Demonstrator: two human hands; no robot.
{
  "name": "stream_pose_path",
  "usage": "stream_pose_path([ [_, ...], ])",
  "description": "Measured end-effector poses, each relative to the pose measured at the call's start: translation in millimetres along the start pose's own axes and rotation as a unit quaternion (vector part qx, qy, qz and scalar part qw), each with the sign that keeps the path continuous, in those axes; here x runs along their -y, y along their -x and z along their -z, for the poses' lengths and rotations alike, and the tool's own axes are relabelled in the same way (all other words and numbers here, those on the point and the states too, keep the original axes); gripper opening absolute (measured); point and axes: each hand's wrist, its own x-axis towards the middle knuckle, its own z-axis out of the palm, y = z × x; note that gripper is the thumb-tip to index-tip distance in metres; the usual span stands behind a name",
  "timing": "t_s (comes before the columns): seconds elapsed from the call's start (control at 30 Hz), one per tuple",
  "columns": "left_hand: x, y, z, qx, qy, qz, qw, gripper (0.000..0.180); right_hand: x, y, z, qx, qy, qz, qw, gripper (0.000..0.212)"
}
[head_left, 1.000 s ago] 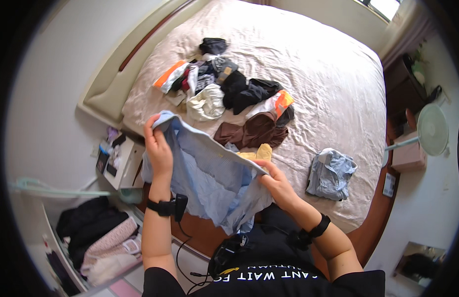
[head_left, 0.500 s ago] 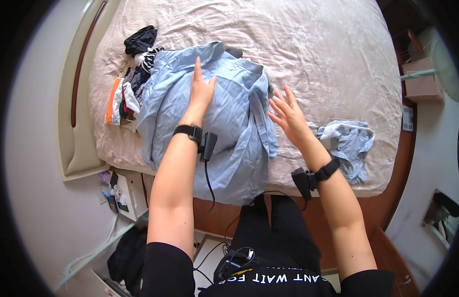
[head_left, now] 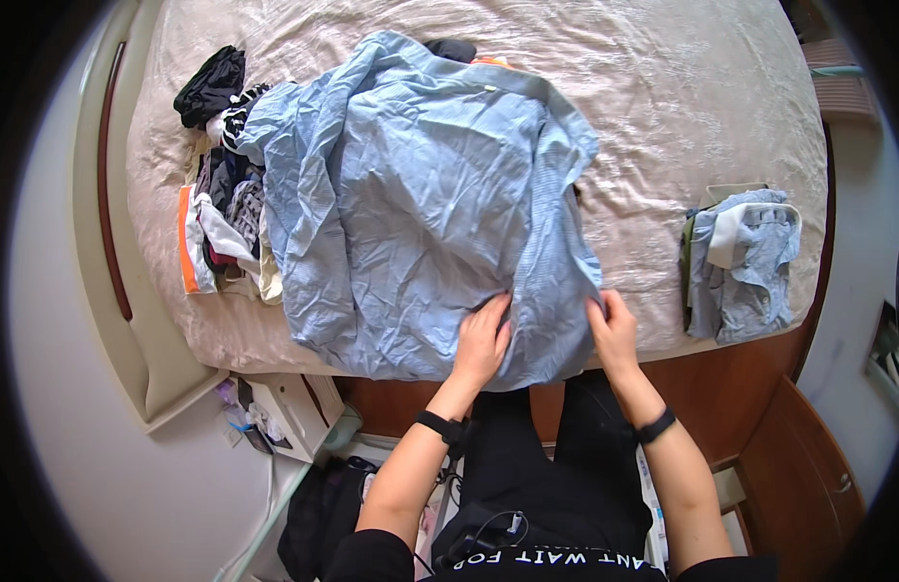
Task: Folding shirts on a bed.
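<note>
A large light blue shirt [head_left: 420, 184] lies spread and wrinkled across the near part of the bed, its collar end toward the far side. My left hand [head_left: 482, 341] is closed on a fold at its lower edge, the fingertips partly tucked into the cloth. At the right side of the same lower end, my right hand [head_left: 615, 333] pinches the shirt's edge between thumb and fingers. Part of the hem between my hands hangs at the bed's near edge.
Left of the shirt is a heap of mixed clothes [head_left: 226, 223]. A folded pale blue shirt [head_left: 755, 276] lies on a small stack near the bed's right edge. The padded headboard [head_left: 144, 252] and a white bedside cabinet [head_left: 292, 412] stand at the left.
Both hands have come down from above the shirt to its lower edge and taken hold there. The shirt now lies flatter and wider, and the view has shifted.
</note>
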Motion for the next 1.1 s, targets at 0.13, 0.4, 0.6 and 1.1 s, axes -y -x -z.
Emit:
stream_pose_path([
  [0.13,7,-7,46,0.015,0.119,0.022,0.993,0.029,73,42,-30,0.067,-0.065,0.05,0.994,0.014],
  [0.4,47,-9,144,-0.142,0.316,0.182,0.92,0.026,134,-10,-147,0.201,-0.115,0.233,0.944,0.025],
  [0.6,64,-6,148,-0.199,0.01,0.093,0.976,0.047,151,-85,-91,-0.011,0.173,0.384,0.907,0.032],
  [1.1,74,30,258,-0.075,-0.343,-0.224,0.909,0.018,123,-143,-76,-0.107,0.307,0.396,0.859,0.02],
])
